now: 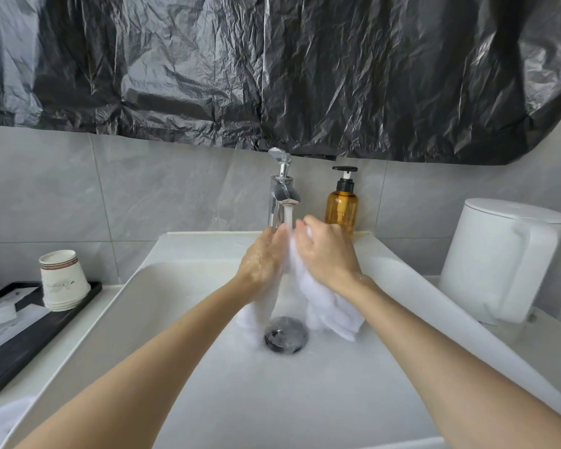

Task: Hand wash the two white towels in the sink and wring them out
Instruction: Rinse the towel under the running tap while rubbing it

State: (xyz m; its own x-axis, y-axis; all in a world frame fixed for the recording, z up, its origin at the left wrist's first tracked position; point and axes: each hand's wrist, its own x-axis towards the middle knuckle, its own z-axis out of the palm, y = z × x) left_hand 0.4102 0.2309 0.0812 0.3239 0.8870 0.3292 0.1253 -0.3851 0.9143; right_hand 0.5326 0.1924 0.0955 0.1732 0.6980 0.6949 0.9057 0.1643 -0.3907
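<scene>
Nearest thing, off in the near left corner, is a bit of white cloth (0, 422) on the tabletop (91, 319). It might be the second towel waiting its turn, but it's too cut off to say for sure.

Both forearms reach across the sink (272, 400) toward the far end. The drain (285, 334) looks open, so I reckon this is washing under running water rather than a soak.

The towel (331, 312) is bunched up between the hands, right under the stream. Its loose ends hang down into the basin on either side of the drain, so the drips go straight down the hole. I can't tell if the bunch is one towel or both.

The left hand (263, 257) has its fingers fairly straight and pressed flat against the cloth, like a backstop to rub against. The right hand (327, 251) has its fingers curled round the top of the bunch, holding it up where the water (289, 217) hits. There's some blur, so my guess is scrubbing, not wringing yet.

Further back, the tap (282, 189) is running. The soap bottle (341, 205) sits just to its right, within easy reach. The paper cups (64, 280) on their black tray (30, 338) are off to the left and the white kettle (499, 257) off to the right, both outside the basin. A black plastic sheet (272, 76) hangs over the far wall.
</scene>
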